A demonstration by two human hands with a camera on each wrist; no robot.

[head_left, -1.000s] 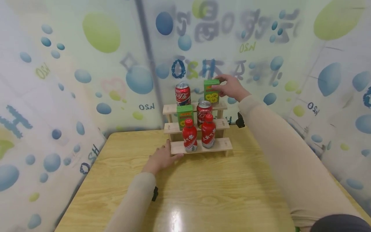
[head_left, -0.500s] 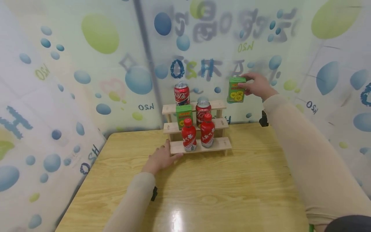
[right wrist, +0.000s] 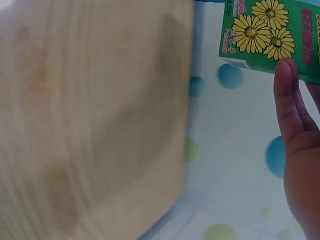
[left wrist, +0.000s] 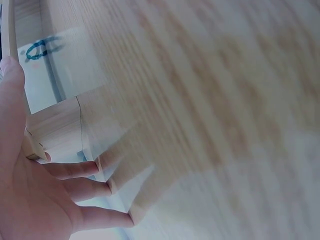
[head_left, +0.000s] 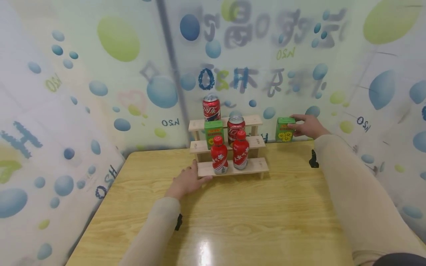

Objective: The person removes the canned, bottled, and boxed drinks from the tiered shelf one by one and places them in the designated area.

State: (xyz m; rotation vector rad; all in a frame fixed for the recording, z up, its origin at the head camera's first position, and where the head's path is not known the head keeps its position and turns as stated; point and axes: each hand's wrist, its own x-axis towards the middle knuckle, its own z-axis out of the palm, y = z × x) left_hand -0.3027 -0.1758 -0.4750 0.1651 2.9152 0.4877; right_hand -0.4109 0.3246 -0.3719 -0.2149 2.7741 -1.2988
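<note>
My right hand [head_left: 311, 126] pinches a green drink carton [head_left: 284, 130] with yellow flowers on its front. The carton is upright by the table's back edge, right of the wooden stepped rack [head_left: 201, 146]; in the right wrist view my thumb lies against its flowered face. My left hand [head_left: 187, 181] rests at the rack's lower left corner, thumb along the front edge and other fingers straight and spread in the left wrist view. On the rack are a red cola can [head_left: 211, 108] on top, another green carton [head_left: 213, 131] and cola can [head_left: 236, 127] in the middle, and two red bottles [head_left: 219, 157] below.
The rack stands near the back of the wood-grain table [head_left: 233, 218]. Behind it hangs a pale curtain-like wall [head_left: 133, 81] printed with blue and green drops, which also closes in both sides.
My right hand has taken the green carton off the rack's top step, carried it rightward and then lowered it towards the table's back edge. The left hand stays at the rack.
</note>
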